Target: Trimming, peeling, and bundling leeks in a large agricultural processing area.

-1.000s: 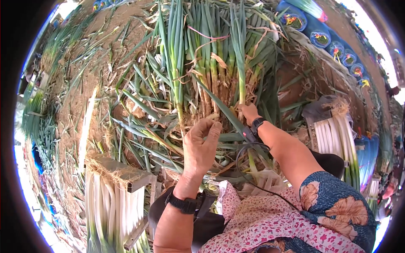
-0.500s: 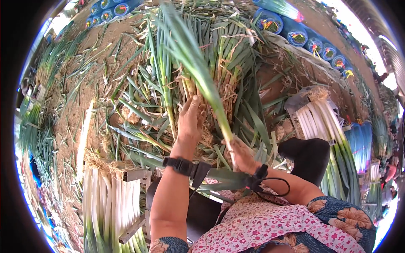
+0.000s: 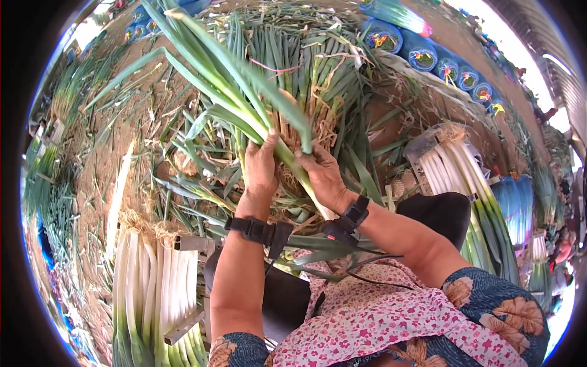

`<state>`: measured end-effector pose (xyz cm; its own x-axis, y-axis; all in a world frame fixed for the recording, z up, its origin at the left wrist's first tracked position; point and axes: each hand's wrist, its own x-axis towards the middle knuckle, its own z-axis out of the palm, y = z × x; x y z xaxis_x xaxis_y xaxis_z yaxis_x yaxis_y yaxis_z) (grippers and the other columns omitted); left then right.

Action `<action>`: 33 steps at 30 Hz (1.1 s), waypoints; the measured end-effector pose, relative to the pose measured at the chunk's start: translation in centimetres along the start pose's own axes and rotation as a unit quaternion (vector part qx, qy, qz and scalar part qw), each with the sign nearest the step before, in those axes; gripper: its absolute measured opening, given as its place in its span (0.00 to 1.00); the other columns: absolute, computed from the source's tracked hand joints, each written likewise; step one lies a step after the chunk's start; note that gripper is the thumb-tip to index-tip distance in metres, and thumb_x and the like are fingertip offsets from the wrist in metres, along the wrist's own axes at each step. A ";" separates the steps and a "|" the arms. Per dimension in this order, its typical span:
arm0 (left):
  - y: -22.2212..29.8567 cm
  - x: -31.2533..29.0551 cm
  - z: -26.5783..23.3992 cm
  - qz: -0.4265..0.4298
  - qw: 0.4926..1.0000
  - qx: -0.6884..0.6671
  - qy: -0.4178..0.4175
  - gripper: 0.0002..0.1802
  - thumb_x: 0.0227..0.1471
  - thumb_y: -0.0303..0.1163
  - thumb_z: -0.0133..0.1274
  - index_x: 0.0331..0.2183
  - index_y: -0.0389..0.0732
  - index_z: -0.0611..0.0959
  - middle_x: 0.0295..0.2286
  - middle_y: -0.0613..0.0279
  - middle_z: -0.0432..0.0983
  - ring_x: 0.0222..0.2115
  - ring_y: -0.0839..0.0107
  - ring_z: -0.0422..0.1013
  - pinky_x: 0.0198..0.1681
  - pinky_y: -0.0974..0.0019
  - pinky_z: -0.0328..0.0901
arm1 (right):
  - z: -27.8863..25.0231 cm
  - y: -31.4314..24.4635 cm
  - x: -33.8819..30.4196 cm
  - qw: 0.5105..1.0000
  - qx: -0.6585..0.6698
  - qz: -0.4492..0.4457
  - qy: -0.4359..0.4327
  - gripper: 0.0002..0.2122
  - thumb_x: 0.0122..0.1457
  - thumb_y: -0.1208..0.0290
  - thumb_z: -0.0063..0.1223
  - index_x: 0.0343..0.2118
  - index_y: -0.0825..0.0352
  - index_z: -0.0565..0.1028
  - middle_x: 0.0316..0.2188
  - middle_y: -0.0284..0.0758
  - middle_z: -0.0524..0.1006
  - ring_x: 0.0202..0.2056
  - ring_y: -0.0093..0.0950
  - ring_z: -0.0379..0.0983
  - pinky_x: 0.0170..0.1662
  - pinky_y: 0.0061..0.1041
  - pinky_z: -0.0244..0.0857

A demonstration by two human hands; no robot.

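A large leek (image 3: 235, 98) slants across the middle, its pale root end low near my lap and its green leaves fanning up to the far left. My left hand (image 3: 261, 166) is closed around its stalk, thumb on top. Just right of it, my right hand (image 3: 324, 180) pinches the end of one long leaf (image 3: 278, 101), which is bent down from the top of the leek. Behind both hands stands a dense pile of untrimmed leeks (image 3: 293, 61) with dry brown outer leaves.
Trimmed white leeks with roots lie in a metal rack (image 3: 194, 243) at my left; another leek bundle (image 3: 455, 165) rests in a rack at my right. Stripped leaves (image 3: 208, 162) litter the soil. Blue wrapped bundles (image 3: 419, 52) line the far right. My dark-clad knee (image 3: 443, 214) is close by.
My left hand has come onto the leek's stalk. My right hand has moved up from the root end and now draws a leaf down; the leek's top has swung left.
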<state>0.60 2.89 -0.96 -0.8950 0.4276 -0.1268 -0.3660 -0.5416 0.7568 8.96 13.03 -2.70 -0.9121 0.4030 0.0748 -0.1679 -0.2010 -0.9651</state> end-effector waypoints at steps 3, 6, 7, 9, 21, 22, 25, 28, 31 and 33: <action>1.3 0.2 -0.8 0.024 0.999 -0.033 0.006 0.12 0.54 0.36 0.49 0.36 0.38 0.71 0.25 0.60 0.69 0.25 0.70 0.68 0.30 0.65 0.66 | -0.7 -1.0 -1.5 0.997 0.054 0.045 0.018 0.08 0.58 0.65 0.49 0.34 0.65 0.72 0.28 0.26 0.71 0.31 0.16 0.64 0.36 0.18 0.60; 4.6 0.7 -3.4 0.057 0.993 -0.082 0.060 0.13 0.54 0.38 0.49 0.35 0.39 0.70 0.24 0.63 0.66 0.23 0.72 0.66 0.28 0.67 0.65 | -5.5 -1.1 -4.6 0.969 -0.175 0.167 -0.044 0.10 0.59 0.62 0.46 0.33 0.65 0.71 0.26 0.28 0.70 0.30 0.18 0.65 0.34 0.21 0.61; 5.2 0.8 -3.2 0.059 0.987 -0.113 0.099 0.10 0.52 0.36 0.51 0.30 0.41 0.70 0.22 0.65 0.67 0.20 0.74 0.65 0.26 0.70 0.66 | -8.7 0.3 -6.1 0.939 -0.264 0.216 -0.039 0.12 0.57 0.62 0.47 0.35 0.66 0.71 0.26 0.32 0.71 0.31 0.22 0.67 0.36 0.24 0.62; 5.6 1.4 -4.1 0.089 0.986 -0.123 0.071 0.13 0.50 0.38 0.54 0.28 0.41 0.69 0.22 0.65 0.66 0.19 0.75 0.64 0.23 0.71 0.64 | -17.3 4.5 -10.8 0.833 -0.488 0.242 -0.101 0.16 0.54 0.61 0.48 0.40 0.69 0.70 0.30 0.42 0.73 0.35 0.32 0.70 0.41 0.32 0.63; 3.0 0.2 -2.2 0.006 0.962 -0.117 -0.247 0.28 0.48 0.58 0.48 0.37 0.41 0.72 0.16 0.69 0.65 0.18 0.74 0.65 0.28 0.64 0.66 | -1.4 -0.1 -5.0 0.933 -0.143 0.162 -0.289 0.17 0.59 0.68 0.48 0.49 0.70 0.65 0.41 0.34 0.73 0.41 0.24 0.69 0.44 0.25 0.63; 3.6 -0.4 -0.5 -0.005 0.990 -0.066 -0.126 0.32 0.45 0.59 0.50 0.40 0.39 0.71 0.20 0.66 0.68 0.21 0.72 0.68 0.30 0.62 0.67 | -0.9 -0.1 -5.1 0.926 -0.126 0.179 -0.308 0.16 0.58 0.69 0.48 0.48 0.71 0.66 0.38 0.33 0.74 0.38 0.24 0.70 0.43 0.24 0.64; 3.9 0.0 -0.7 0.050 0.991 0.122 -0.001 0.35 0.45 0.54 0.55 0.44 0.35 0.69 0.28 0.57 0.72 0.28 0.66 0.71 0.32 0.58 0.69 | -0.8 0.7 -6.9 0.925 -0.302 0.059 -0.225 0.18 0.54 0.68 0.54 0.44 0.73 0.67 0.27 0.37 0.73 0.30 0.22 0.69 0.34 0.24 0.64; 3.0 0.7 -1.6 0.018 0.994 0.107 0.018 0.25 0.51 0.45 0.51 0.43 0.35 0.70 0.30 0.55 0.74 0.28 0.66 0.71 0.32 0.60 0.68 | -0.6 0.3 -6.8 0.902 -0.368 0.027 -0.225 0.18 0.51 0.68 0.57 0.43 0.72 0.68 0.29 0.36 0.73 0.32 0.23 0.70 0.35 0.23 0.64; 2.2 1.2 -2.6 -0.058 0.998 -0.006 -0.030 0.23 0.53 0.43 0.48 0.44 0.35 0.71 0.39 0.49 0.73 0.31 0.67 0.71 0.39 0.65 0.66 | 0.7 -1.2 -2.9 0.963 -0.091 0.151 -0.204 0.21 0.50 0.68 0.59 0.46 0.70 0.67 0.37 0.33 0.73 0.39 0.22 0.68 0.42 0.24 0.63; 1.8 1.1 -1.9 -0.067 0.994 -0.038 -0.071 0.23 0.53 0.43 0.48 0.44 0.34 0.71 0.40 0.49 0.73 0.33 0.67 0.71 0.41 0.65 0.66 | 0.5 -2.3 0.2 0.970 -0.042 0.133 -0.201 0.21 0.50 0.70 0.59 0.46 0.70 0.66 0.39 0.31 0.72 0.41 0.21 0.67 0.45 0.23 0.63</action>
<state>-1.52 1.01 -0.97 -0.7936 0.5951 -0.1268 -0.5028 -0.5241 0.6874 9.02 13.13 -0.38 -0.9939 -0.0363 -0.1040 0.1087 -0.1696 -0.9795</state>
